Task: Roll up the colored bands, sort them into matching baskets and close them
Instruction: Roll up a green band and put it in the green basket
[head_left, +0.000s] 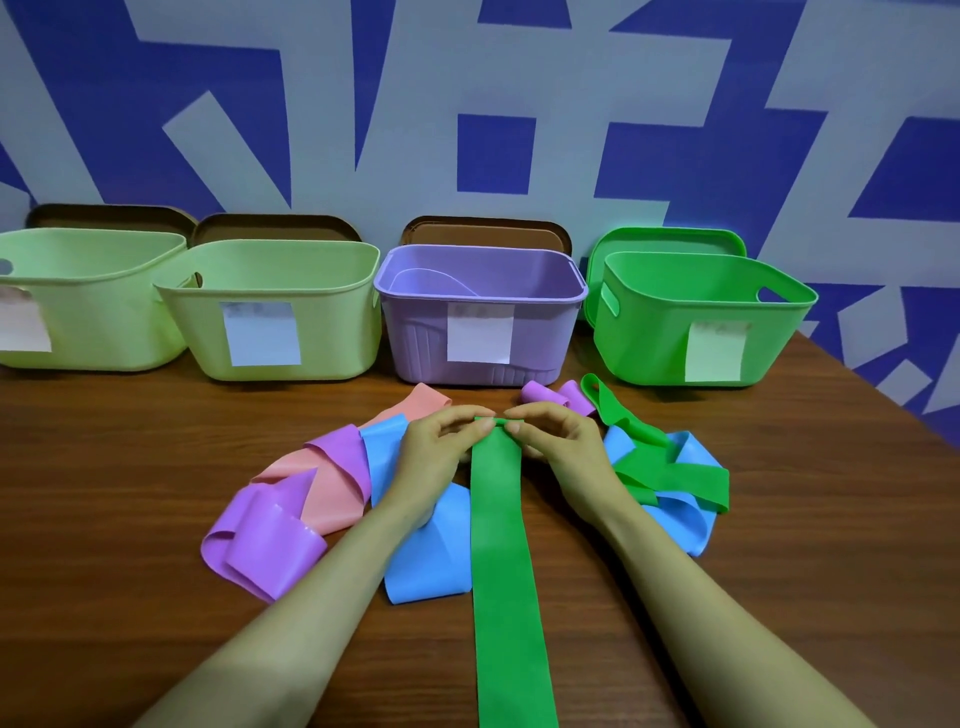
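A long green band (501, 561) lies flat on the wooden table, running from the front edge toward the baskets. My left hand (441, 447) and my right hand (561, 441) both pinch its far end, which is folded over into a small first turn. Around them lie loose bands: purple (265, 540), pink (327, 493), blue (431, 551), another green one (670, 478) and a second blue one (685, 514). Behind stand open baskets: two pale green (291, 358), one purple (415, 332), one bright green (644, 343).
Each basket carries a paper label on its front. Lids lean against the wall behind them: brown ones (488, 231) behind the pale green and purple baskets, a green lid (670, 239) behind the green basket. The table's right edge (883, 395) runs diagonally.
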